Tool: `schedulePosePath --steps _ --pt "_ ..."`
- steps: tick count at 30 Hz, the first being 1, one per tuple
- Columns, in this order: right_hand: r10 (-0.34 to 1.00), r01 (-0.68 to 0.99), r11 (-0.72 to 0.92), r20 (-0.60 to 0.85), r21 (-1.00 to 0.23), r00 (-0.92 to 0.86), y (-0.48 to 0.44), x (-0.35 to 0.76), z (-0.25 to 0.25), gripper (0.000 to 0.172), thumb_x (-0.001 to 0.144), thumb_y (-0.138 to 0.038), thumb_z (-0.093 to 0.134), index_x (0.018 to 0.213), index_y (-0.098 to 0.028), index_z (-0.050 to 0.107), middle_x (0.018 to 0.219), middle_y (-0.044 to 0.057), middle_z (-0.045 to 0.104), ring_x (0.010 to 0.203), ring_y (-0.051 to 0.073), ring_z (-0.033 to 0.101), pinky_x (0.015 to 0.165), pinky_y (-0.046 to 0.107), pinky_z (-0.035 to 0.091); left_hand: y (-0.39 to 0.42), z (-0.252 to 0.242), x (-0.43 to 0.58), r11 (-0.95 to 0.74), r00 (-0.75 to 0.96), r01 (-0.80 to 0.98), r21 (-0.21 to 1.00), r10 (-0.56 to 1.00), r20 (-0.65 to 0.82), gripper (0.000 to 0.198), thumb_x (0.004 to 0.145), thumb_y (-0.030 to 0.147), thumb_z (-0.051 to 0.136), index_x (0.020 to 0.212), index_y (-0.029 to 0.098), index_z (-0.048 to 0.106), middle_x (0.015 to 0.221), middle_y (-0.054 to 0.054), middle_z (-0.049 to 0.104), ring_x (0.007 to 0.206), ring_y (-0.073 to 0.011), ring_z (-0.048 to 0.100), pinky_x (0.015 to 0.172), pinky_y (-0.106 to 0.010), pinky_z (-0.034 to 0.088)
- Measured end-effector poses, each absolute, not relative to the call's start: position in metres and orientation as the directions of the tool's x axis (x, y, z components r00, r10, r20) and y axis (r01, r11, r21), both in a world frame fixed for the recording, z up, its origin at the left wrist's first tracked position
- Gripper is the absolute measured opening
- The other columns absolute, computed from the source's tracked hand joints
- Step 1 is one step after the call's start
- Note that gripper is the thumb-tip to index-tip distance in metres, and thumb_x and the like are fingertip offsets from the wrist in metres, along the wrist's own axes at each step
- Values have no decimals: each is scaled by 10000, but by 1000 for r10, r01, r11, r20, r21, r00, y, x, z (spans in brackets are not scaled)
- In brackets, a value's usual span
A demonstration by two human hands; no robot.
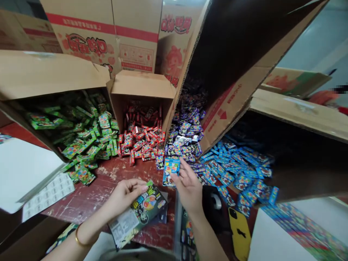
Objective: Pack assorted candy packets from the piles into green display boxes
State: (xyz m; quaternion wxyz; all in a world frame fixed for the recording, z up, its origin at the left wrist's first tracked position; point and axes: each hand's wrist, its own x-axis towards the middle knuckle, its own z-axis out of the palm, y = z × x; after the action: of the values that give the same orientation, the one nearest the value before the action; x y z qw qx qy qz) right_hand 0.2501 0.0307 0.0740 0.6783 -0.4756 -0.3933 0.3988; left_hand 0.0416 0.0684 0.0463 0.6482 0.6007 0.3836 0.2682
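Okay, your left hand is pinched closed on the top edge of a dark printed pouch, over the red table (bit of green at the fingertips, can't tell what). Your right hand, half curled, has a blue packet between thumb and fingers, near the purple packets. Yellow phone lies lower right.

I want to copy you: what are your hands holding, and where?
Right hand: small blue rectangular packet, by its right side. Left hand: dark printed pouch, by its top edge.
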Motion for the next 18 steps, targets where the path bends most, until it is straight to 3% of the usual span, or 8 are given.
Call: schedulePosePath --steps 2,4,8,11,13,15,18 --pt "917 -199 203 115 -959 381 30 254 73 636 779 -229 713 1358 -202 451 1140 103 671 1009 209 641 881 336 511 70 54 40 52 568 173 984 810 -142 368 851 433 581 1042 140 694 930 -95 761 844 -236 700 770 -324 538" --pt "919 -245 163 57 -956 389 25 262 74 642 761 -255 734 1345 -221 470 1108 95 683 1002 215 641 880 343 507 76 63 36 -145 602 307 941 795 -74 336 873 427 553 1038 177 705 985 -85 755 903 -246 693 805 -325 521" --pt "983 -326 -47 -102 -944 154 9 263 79 393 662 -349 804 1012 -203 701 996 102 707 884 244 659 774 359 529 94 77 31 -572 717 532 624 697 27 326 918 442 470 1013 252 718 970 -70 753 875 -249 693 780 -322 492" --pt "987 -247 -149 -160 -958 23 -3 242 73 296 565 -349 856 781 -187 737 1127 120 659 1005 278 623 814 359 509 106 86 43 -699 755 568 434 653 64 365 932 456 427 954 241 721 842 -80 743 765 -244 690 681 -311 487" --pt "984 -214 -176 -180 -961 -3 -8 224 61 259 569 -336 856 733 -178 731 1050 104 683 975 270 631 811 347 506 108 95 57 -744 776 526 412 618 125 354 933 449 432 948 240 717 801 -71 727 736 -230 684 670 -308 492" --pt "976 -253 -208 -217 -945 9 -9 211 45 265 612 -346 835 777 -167 729 860 73 715 819 241 657 732 332 519 102 107 67 -777 768 450 441 588 252 333 935 438 436 989 247 704 839 -69 719 788 -225 681 725 -322 508" --pt "958 -406 -168 -246 -898 146 -9 208 22 352 629 -389 826 873 -155 730 808 66 736 763 233 666 719 333 524 78 110 63 -754 526 406 517 655 542 341 936 455 412 1064 261 662 1043 -97 686 1005 -252 637 886 -405 497"
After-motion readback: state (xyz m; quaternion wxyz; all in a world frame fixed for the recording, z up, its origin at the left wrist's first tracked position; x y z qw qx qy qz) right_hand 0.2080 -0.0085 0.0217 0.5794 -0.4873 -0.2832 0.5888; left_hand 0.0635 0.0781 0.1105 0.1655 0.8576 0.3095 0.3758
